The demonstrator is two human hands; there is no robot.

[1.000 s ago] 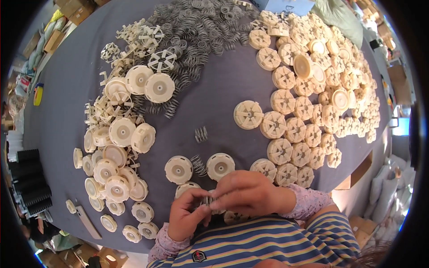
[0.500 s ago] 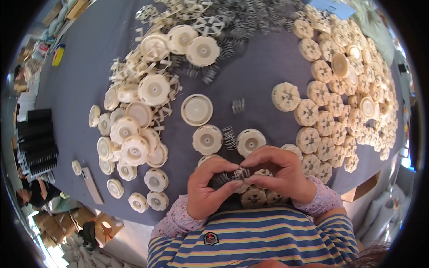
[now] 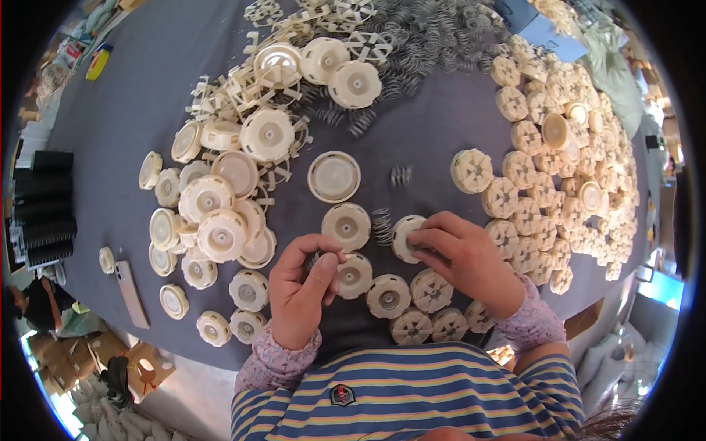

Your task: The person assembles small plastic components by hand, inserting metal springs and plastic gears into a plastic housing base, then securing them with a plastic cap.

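My left hand point(image 3: 300, 287) is curled closed, with a bit of metal spring point(image 3: 313, 259) showing between its fingers. My right hand point(image 3: 467, 257) grips the right edge of a round cream plastic cap point(image 3: 403, 237), which lies near the middle of the table. Just left of that cap, a loose spring point(image 3: 381, 226) rests beside another cream cap point(image 3: 346, 226). Further up are a second loose spring point(image 3: 401, 176) and a wide shallow disc point(image 3: 334, 176). Between my hands sit more caps point(image 3: 388, 295) and a capped piece with a spoked top point(image 3: 432, 290).
To the left is a heap of cream caps point(image 3: 220, 234), with spoked plastic rings point(image 3: 220, 99) behind it. A pile of grey springs point(image 3: 434, 51) lies at the back. Many spoked-top pieces point(image 3: 526, 209) cover the right side. A phone point(image 3: 132, 294) rests at the left edge.
My hands have come apart from holding a spring together. The left has moved left with a spring; the right has reached up and taken hold of a cap.
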